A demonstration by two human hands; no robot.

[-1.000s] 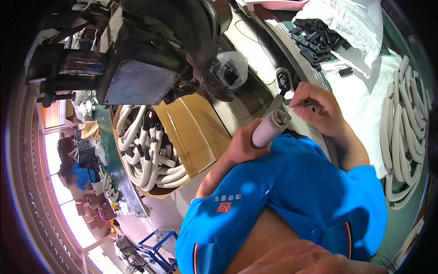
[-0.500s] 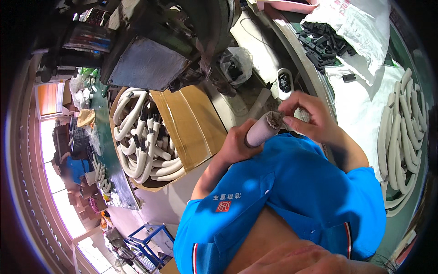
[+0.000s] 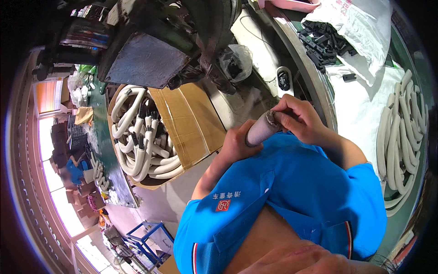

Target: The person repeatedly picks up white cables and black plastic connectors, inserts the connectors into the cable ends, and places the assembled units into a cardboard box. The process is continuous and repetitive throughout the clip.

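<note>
My left hand (image 3: 238,142) is wrapped round a pale tube-like cylinder (image 3: 261,132) with a rough, darker end, held in front of the blue shirt. At that end, the thumb and fingers of my right hand (image 3: 296,119) are closed against the rim. Whether they pinch the edge or some small piece there cannot be made out. To the left of my hands stands an open cardboard box (image 3: 191,123), full of curved off-white padded tubes (image 3: 148,148) with black ends.
A dark machine (image 3: 150,59) overhangs the box. On the right-hand table lie black plastic parts (image 3: 324,43), a white sack (image 3: 365,32) and a stack of off-white padded tubes (image 3: 399,137). A clear bag (image 3: 237,61) hangs near the machine. A blue metal frame (image 3: 148,242) stands lower left.
My right hand has shifted slightly left, closer over the cylinder's rough end. My left hand keeps its hold, with the cylinder nearly in the same place.
</note>
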